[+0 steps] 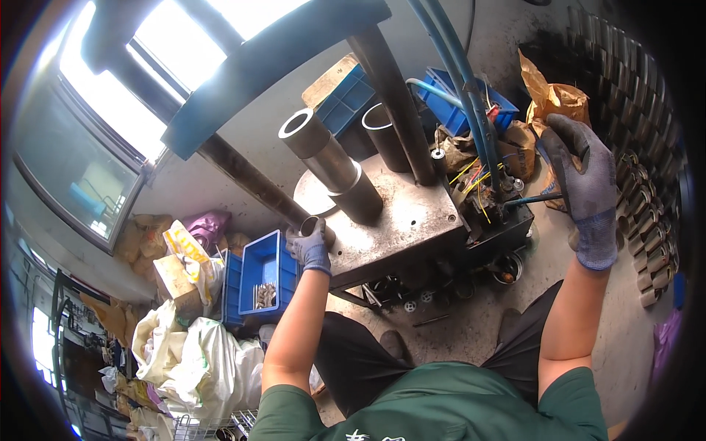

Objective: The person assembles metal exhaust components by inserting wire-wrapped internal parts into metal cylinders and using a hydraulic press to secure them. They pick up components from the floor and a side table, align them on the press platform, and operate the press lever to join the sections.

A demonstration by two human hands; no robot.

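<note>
My left hand (312, 250), in a grey-blue knit glove, is closed round a short dark metal tube (329, 234) at the left edge of the steel press table (401, 234). The tube's open end faces up. On the table stands a tall stepped metal cylinder (331, 165) with a hollow top, leaning in the view, beside a pale round plate (309, 192). My right hand (588, 173), also gloved, is raised at the right with curled fingers at the end of a thin dark lever (537, 198); the contact is partly hidden.
Dark posts (386, 95) carry the blue press frame (272, 62) overhead. Another wide tube (384, 132) stands behind. A blue bin (261, 275) with small metal parts sits left, near white sacks (213, 360). Hoses (467, 73) and wires run at right, before stacked metal parts (647, 235).
</note>
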